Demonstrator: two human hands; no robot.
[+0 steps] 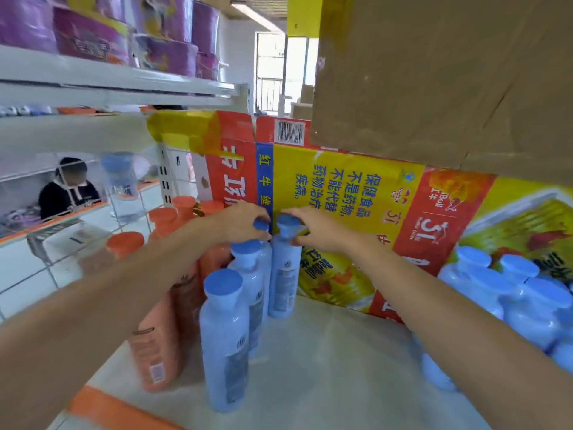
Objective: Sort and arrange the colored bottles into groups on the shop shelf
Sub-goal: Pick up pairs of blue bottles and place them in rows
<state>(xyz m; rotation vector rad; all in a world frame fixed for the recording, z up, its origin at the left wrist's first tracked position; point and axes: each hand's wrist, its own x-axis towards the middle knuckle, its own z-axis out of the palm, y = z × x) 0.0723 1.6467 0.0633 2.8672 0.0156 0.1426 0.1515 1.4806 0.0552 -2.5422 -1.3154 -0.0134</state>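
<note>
Several pale blue bottles with blue caps stand in a row on the shelf (325, 352); the nearest blue bottle (224, 339) is at the front. My left hand (240, 221) grips the cap of a rear blue bottle (263, 259), mostly hidden behind the others. My right hand (313, 229) grips the cap and neck of the rearmost right blue bottle (283, 274). Orange bottles (158, 352) stand in a row along the left, partly behind my left forearm. A loose cluster of blue bottles (508, 293) sits at the right.
A red and yellow printed carton wall (356, 193) backs the shelf, with a plain cardboard box (434, 72) above. Purple packs (93, 32) fill the upper shelf. A glass panel at left reflects a seated person (68, 187). An orange strip (108, 411) edges the shelf front.
</note>
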